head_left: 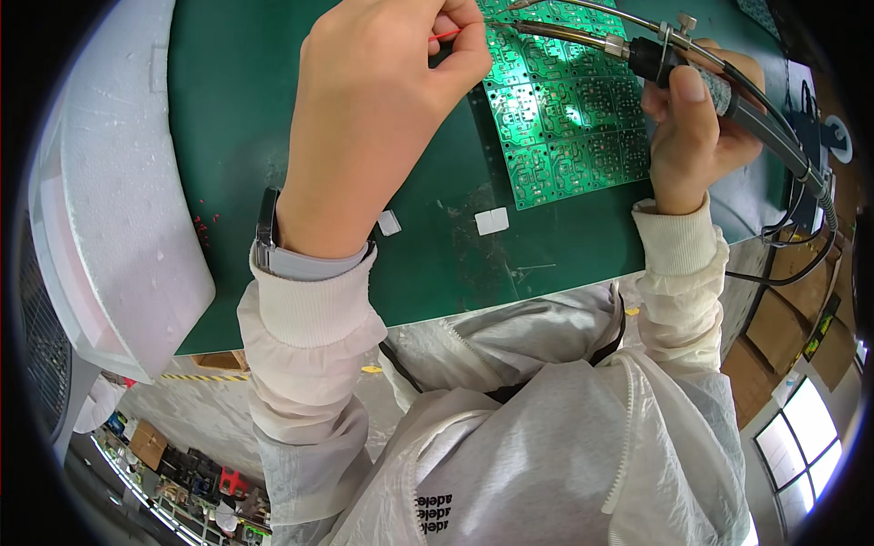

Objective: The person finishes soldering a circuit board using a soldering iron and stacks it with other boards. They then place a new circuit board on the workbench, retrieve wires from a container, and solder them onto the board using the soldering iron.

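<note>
A green panel of circuit boards (583,118) lies on the green work mat, with rows of repeated boards and small solder points. My left hand (382,100) pinches a thin red wire (444,36) at the panel's upper left edge. In my right hand (696,127) is a soldering iron (646,59) with a solder feed tube (628,16) clamped along it. The iron's tip points left, close to the bare end of the wire. Whether tip, wire and board touch, I cannot tell.
A white foam box (118,182) stands along the left side. Two small white pieces (492,221) lie on the green mat (437,273) near its front. Red scraps (206,223) are scattered beside the foam. The iron's black cable (810,259) loops down at the right edge.
</note>
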Motion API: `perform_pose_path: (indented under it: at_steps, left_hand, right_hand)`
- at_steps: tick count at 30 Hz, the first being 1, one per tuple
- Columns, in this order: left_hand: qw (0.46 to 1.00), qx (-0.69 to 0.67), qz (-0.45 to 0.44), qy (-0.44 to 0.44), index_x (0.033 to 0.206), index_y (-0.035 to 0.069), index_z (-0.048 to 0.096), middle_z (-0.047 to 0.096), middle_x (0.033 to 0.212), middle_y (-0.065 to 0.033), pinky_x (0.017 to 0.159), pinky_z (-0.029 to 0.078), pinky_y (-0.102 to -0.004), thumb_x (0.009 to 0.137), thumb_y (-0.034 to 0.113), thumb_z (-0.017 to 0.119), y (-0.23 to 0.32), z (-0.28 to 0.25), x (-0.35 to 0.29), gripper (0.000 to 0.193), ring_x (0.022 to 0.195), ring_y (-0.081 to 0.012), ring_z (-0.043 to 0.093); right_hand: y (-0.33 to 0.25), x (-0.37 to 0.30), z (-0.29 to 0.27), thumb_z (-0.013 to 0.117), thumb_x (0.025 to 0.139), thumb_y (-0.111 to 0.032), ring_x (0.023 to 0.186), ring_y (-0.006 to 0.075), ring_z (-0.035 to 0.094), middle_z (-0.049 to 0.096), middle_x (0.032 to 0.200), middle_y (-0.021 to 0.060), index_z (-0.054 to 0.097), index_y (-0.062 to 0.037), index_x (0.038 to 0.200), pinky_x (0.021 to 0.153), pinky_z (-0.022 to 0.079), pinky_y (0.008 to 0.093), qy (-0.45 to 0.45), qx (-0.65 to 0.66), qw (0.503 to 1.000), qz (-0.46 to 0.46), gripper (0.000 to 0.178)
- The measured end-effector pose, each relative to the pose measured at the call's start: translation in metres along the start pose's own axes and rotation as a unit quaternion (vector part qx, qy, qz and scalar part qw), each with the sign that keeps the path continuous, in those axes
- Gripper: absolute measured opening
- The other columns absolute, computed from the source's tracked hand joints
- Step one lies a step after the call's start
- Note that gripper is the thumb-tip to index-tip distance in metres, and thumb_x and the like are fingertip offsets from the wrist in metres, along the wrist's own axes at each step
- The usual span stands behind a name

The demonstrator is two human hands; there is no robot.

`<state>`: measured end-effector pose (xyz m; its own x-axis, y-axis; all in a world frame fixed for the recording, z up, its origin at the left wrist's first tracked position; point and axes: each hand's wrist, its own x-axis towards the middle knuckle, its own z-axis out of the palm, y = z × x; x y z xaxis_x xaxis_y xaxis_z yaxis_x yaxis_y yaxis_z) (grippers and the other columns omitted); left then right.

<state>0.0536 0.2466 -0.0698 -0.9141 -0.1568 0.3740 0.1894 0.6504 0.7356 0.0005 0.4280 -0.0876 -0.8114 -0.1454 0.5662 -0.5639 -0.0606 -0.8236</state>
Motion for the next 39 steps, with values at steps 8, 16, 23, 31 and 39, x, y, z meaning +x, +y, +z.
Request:
perform_pose_path:
  at_steps: [8,16,23,31,39]
  left_hand:
    - [0.999,-0.049,0.014,0.017,0.066,-0.001,0.05,0.047,0.061,-0.0076,0.047,0.04,-0.0221,0.061,-0.006,0.058,-0.0028,0.0029,-0.0012,0.01,0.051,-0.0143,0.047]
    - [0.999,-0.037,0.027,0.02,0.065,-0.001,0.05,0.047,0.061,-0.0079,0.046,0.04,-0.022,0.061,-0.006,0.058,-0.0028,0.004,-0.0002,0.011,0.051,-0.0146,0.047]
    - [0.999,-0.032,0.035,0.022,0.065,-0.001,0.05,0.047,0.061,-0.0078,0.046,0.04,-0.022,0.061,-0.007,0.059,-0.0025,0.0041,0.0004,0.011,0.05,-0.0145,0.047]
    - [0.996,0.045,0.082,-0.002,0.074,-0.001,0.051,0.051,0.067,-0.0081,0.049,0.041,-0.0213,0.064,-0.006,0.059,-0.0046,0.0014,-0.0014,0.014,0.053,-0.0143,0.048]
    - [0.993,0.066,0.092,0.013,0.07,0.001,0.055,0.052,0.061,-0.0019,0.051,0.04,-0.0178,0.065,-0.003,0.062,0.0003,0.002,-0.0014,0.01,0.053,-0.008,0.048]
  right_hand:
    - [-0.0011,-0.0015,-0.0006,0.061,0.072,-0.011,0.043,0.0133,0.045,0.052,0.067,0.0112,0.048,0.0024,0.082,0.038,0.035,0.0219,-0.002,-0.014,1.0,-0.004,0.021]
    - [-0.0022,0.0,0.0002,0.06,0.072,-0.01,0.043,0.0131,0.044,0.052,0.068,0.012,0.046,0.0021,0.082,0.038,0.034,0.0215,-0.017,-0.009,1.0,-0.012,0.021]
    - [-0.0033,-0.0015,0.0009,0.061,0.072,-0.009,0.044,0.0121,0.045,0.052,0.068,0.0115,0.047,0.0027,0.081,0.039,0.035,0.0205,-0.005,-0.021,1.0,-0.004,0.02]
    - [-0.0045,-0.0008,0.0002,0.062,0.073,-0.015,0.043,0.0098,0.045,0.051,0.061,0.0104,0.046,0.0027,0.08,0.038,0.034,0.0179,-0.031,-0.054,0.997,-0.034,0.025]
    - [-0.0019,0.0001,0.0014,0.062,0.074,-0.017,0.043,0.009,0.045,0.05,0.058,0.0089,0.044,0.0019,0.08,0.04,0.034,0.018,-0.051,-0.055,0.995,-0.071,0.027]
